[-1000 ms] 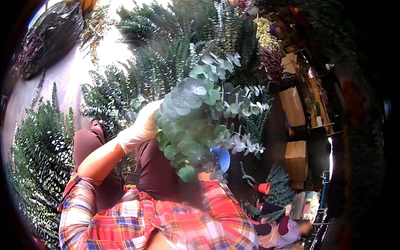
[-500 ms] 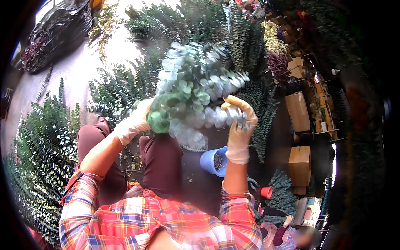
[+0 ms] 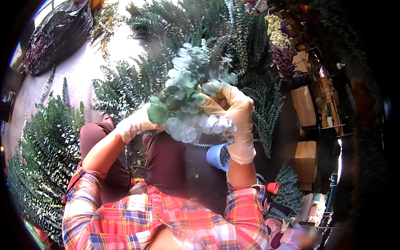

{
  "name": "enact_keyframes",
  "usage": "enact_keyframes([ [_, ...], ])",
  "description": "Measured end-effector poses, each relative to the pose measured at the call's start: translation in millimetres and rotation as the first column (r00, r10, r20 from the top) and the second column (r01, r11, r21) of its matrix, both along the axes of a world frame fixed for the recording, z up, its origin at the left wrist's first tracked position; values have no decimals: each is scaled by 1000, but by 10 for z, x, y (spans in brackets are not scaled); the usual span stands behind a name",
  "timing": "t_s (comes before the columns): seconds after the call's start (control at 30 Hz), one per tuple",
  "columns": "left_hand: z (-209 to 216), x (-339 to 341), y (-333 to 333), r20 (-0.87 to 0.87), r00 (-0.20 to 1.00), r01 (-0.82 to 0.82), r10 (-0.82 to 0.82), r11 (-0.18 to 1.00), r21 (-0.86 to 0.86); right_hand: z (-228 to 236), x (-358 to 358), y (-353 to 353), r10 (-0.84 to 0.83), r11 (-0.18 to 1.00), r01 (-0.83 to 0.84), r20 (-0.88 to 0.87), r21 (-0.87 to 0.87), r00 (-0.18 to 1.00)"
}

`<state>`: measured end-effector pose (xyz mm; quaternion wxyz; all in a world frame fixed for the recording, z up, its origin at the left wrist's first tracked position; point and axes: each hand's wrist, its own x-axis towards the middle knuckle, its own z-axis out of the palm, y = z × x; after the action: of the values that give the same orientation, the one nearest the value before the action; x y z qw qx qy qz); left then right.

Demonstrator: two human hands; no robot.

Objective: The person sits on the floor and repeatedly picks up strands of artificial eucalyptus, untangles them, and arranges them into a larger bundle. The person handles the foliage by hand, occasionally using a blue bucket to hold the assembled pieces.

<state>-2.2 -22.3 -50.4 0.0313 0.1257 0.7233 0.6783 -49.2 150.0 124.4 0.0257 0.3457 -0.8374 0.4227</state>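
Observation:
A bunch of round-leaved eucalyptus [image 3: 183, 89], green toward its lower left and pale silvery elsewhere, is held up above my knees. My left hand [image 3: 139, 121], in a light glove, is wrapped round its lower left end, where leaves hide part of the fingers. From the right my right hand [image 3: 231, 106], gloved in cream and yellow, reaches into the bunch. Its fingers are curled and pinch at a leafy sprig; the fingertips are partly covered by leaves. Some pale leaves hang beneath the right hand.
A blue bucket [image 3: 216, 156] with thin scraps inside stands below my right wrist. Piles of green foliage [image 3: 46, 154] lie left and ahead. Cardboard boxes [image 3: 306, 160] line the right, near a small red pot [image 3: 273, 187]. Another person [image 3: 287, 233] sits at the lower right.
My right hand has moved left and up into the leaves, its fingers curling inward. The bunch is slightly more upright and less spread out to the right. My left hand keeps its hold.

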Motion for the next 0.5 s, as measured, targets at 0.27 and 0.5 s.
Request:
enact_keyframes([
  [0.27,-57,-35,-29,66,995,83,-77,993,-85,-89,-180,-7,135,980,-159,-189,-120,973],
  [0.5,-11,-74,-54,155,978,161,-141,979,-127,232,-359,-157,63,947,-130,-230,-293,971],
])
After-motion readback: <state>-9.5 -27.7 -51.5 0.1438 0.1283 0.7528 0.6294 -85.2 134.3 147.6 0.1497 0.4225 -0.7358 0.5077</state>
